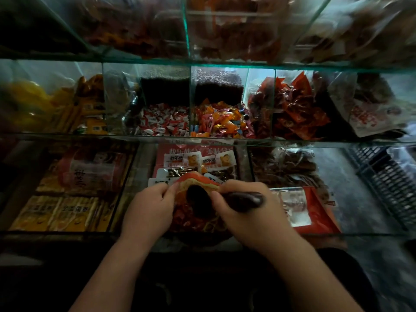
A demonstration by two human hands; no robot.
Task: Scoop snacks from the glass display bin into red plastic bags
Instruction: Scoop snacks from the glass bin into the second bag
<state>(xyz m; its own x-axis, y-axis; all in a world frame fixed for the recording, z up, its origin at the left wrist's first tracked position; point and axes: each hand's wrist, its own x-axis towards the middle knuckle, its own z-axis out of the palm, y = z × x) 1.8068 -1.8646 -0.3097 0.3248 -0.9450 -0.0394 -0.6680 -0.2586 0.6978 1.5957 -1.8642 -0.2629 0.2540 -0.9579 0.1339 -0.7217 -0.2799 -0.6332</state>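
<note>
A red plastic bag (191,212) hangs open in front of the lowest glass bin (139,158), with wrapped snacks showing through its thin sides. My left hand (148,206) pinches the bag's left rim. My right hand (245,212) grips the dark handle of a scoop (245,199) and also touches the bag's right rim. The scoop's dark bowl (199,199) sits inside the bag's mouth. Behind the bag lie white-labelled snack packets (193,161) in the middle compartment.
The shelf above holds bins of red-and-white candies (164,122), orange and pink candies (220,122) and red packets (297,111). Yellow boxes (60,212) fill the lower left bin. A red packet (308,208) lies lower right, and a dark plastic basket (391,176) stands at far right.
</note>
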